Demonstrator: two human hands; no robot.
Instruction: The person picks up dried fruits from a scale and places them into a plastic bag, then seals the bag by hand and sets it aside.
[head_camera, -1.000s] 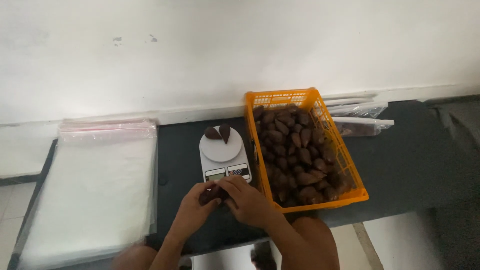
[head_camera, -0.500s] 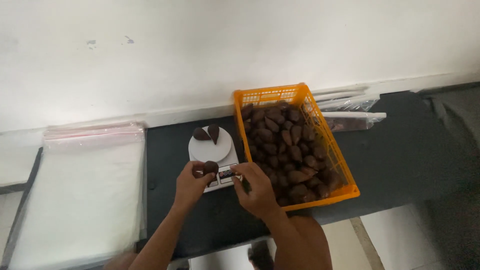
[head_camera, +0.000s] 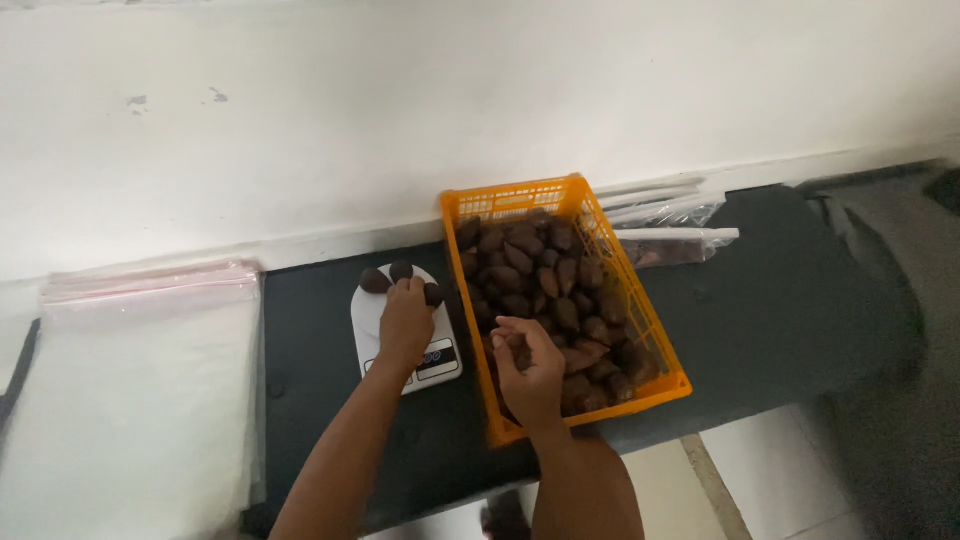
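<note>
White wall backs a dark counter. Left hand rests palm-down on a white kitchen scale, fingers among brown fruits on its platform. Right hand, loosely curled around one fruit, hovers over the orange crate beside the scale.

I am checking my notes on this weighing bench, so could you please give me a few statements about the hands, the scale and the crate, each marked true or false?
1. The left hand rests on the white kitchen scale. True.
2. The orange crate is empty. False: it is full of dark brown fruits.
3. The right hand is over the crate's near end. True.
4. The stack of clear plastic bags lies right of the crate. False: it lies left of the scale.
5. A few brown fruits sit on the scale. True.
</note>
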